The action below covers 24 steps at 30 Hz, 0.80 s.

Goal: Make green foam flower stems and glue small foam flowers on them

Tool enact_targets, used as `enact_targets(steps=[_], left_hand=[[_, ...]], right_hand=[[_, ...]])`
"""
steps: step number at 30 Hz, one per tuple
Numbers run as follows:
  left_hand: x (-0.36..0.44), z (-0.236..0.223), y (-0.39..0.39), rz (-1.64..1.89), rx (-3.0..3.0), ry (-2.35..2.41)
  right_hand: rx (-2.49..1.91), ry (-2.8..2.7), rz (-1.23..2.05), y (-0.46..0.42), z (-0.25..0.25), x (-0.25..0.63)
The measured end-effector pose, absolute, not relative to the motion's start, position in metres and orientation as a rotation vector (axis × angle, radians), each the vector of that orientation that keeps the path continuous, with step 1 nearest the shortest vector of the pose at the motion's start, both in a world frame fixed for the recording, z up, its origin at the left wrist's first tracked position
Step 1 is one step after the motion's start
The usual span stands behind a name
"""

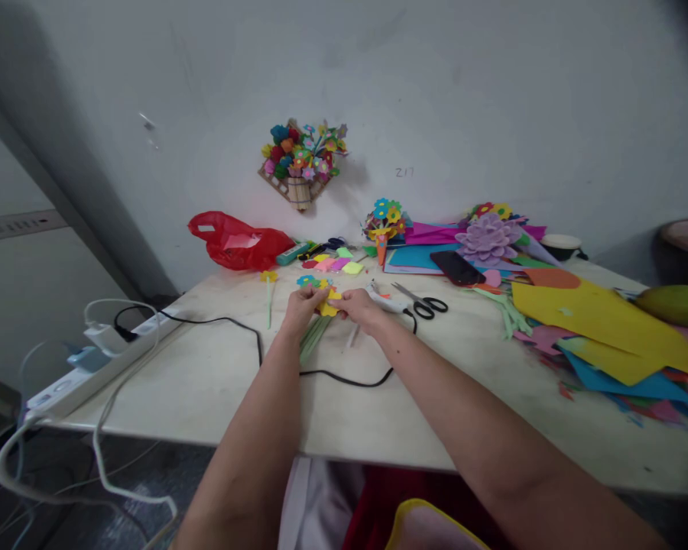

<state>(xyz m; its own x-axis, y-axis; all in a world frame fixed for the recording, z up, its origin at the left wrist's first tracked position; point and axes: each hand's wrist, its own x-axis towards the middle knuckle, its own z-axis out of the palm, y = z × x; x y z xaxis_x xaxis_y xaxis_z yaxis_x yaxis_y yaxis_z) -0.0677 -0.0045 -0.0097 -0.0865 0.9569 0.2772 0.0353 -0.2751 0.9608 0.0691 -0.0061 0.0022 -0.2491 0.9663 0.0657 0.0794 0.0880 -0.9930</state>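
Between my two hands, over the middle of the table, is a yellow foam flower (329, 303). My left hand (303, 307) pinches its left side, and my right hand (358, 307) grips its right side. Pale green stems (315, 338) lie on the table just below my hands. Blue and other small flowers (306, 282) show behind my left fingers. A white glue gun (387, 302) rests right of my right hand, its black cord looping across the table. Scissors with black handles (426, 307) lie beside it. To the left lies a finished yellow flower on a green stem (268, 299).
A red plastic bag (238, 243) and small coloured foam pieces (335, 264) sit at the back. Foam sheets (596, 313), a phone (457, 268) and a purple flower (490, 238) crowd the right side. A power strip (100, 367) runs along the left edge.
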Motion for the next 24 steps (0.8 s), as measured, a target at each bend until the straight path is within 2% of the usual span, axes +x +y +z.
enact_targets(steps=[24], left_hand=[[-0.0696, -0.0153, -0.0038, 1.441, 1.337, 1.118]], right_hand=[[-1.027, -1.525, 1.392, -0.0001, -0.0026, 0.0732]])
